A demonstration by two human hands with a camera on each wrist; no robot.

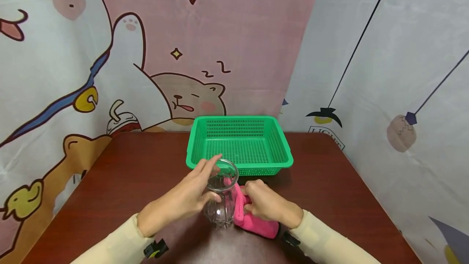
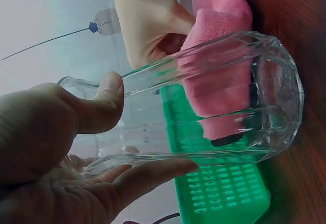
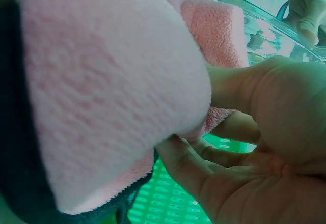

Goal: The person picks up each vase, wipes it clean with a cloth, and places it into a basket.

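Note:
A clear glass vase [image 1: 220,207] with a wide rim and faceted sides stands slightly tilted near the table's middle. My left hand [image 1: 187,192] grips it near the neck, thumb on the near side and fingers round the far side, as the left wrist view shows. Against the vase's right side lies a folded pink cloth [image 1: 256,224] with a dark edge. My right hand [image 1: 265,203] pinches this cloth between thumb and fingers, seen closely in the right wrist view. The cloth [image 2: 219,71] shows through the glass in the left wrist view.
A green plastic basket [image 1: 238,167] with perforated walls stands just behind the vase, towards the table's back edge. The dark red-brown table [image 1: 146,162] reaches to a printed cartoon curtain [image 1: 256,44] behind it and on both sides.

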